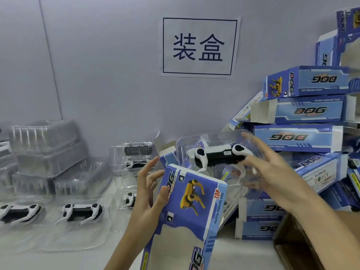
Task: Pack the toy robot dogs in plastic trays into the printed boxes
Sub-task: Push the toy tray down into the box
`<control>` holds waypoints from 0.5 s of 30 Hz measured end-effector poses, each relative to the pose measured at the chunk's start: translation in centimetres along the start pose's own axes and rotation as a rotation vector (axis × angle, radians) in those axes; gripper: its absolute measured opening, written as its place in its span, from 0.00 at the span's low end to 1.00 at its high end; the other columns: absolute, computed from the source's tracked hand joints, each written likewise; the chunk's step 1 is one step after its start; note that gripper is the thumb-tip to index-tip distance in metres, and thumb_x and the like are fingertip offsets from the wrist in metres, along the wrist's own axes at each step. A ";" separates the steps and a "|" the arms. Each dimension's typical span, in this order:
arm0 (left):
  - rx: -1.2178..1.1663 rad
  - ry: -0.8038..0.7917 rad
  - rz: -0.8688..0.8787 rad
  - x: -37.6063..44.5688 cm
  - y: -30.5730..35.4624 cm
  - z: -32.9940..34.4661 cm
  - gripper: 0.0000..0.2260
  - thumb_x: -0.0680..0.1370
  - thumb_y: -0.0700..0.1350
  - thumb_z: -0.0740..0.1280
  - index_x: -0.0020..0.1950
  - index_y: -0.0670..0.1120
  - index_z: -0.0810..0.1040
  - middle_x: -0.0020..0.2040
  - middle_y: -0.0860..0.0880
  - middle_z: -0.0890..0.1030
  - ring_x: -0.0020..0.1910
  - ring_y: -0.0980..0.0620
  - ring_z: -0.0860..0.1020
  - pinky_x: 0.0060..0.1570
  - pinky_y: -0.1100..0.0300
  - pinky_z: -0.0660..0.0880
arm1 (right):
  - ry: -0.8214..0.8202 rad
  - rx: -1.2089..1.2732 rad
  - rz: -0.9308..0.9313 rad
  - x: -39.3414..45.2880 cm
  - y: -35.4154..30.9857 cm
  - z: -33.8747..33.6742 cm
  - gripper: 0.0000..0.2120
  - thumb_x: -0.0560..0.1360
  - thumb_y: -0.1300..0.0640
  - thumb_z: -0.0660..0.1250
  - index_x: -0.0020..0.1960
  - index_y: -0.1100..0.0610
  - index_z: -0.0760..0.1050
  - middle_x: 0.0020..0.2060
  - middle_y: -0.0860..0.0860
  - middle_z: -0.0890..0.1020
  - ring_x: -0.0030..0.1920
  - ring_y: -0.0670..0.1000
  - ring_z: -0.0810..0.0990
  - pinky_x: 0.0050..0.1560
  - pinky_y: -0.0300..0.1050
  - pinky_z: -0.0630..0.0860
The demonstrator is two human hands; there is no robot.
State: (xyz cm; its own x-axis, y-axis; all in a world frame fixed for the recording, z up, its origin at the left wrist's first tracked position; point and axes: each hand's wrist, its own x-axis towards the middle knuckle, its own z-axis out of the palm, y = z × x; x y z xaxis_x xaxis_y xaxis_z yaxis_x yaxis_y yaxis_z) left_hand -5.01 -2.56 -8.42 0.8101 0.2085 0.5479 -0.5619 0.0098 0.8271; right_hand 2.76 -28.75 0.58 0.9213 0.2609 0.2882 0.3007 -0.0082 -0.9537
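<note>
My left hand (148, 191) grips a blue printed box (187, 211) with a yellow dog picture, thumb on its front face and fingers behind its left edge. Just above the box's open end sits a clear plastic tray (218, 168) holding a black-and-white toy robot dog (218, 154). My right hand (272, 172) holds the tray's right end, fingers spread along the plastic. More toy dogs (81, 211) in trays lie on the table at the left.
Empty clear trays (46, 151) are stacked at the far left. A pile of blue printed boxes (307, 114) rises at the right. A brown carton (303, 242) stands at the lower right. A paper sign (198, 47) hangs on the wall.
</note>
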 end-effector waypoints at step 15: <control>0.061 0.127 0.062 -0.1 -3.3 1.2 0.44 0.70 0.79 0.65 0.79 0.58 0.62 0.56 0.30 0.75 0.49 0.37 0.81 0.56 0.52 0.81 | -0.350 -0.495 -0.250 1.8 -5.1 -0.7 0.33 0.81 0.62 0.68 0.74 0.29 0.66 0.62 0.54 0.83 0.55 0.58 0.86 0.56 0.61 0.83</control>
State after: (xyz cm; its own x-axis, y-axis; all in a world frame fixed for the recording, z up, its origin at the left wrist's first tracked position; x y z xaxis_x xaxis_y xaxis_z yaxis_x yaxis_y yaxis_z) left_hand -3.04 -3.82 -11.02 0.7443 0.3290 0.5812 -0.5961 -0.0653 0.8003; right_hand 3.07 -28.87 6.07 0.6993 0.6109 0.3713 0.6503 -0.3278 -0.6854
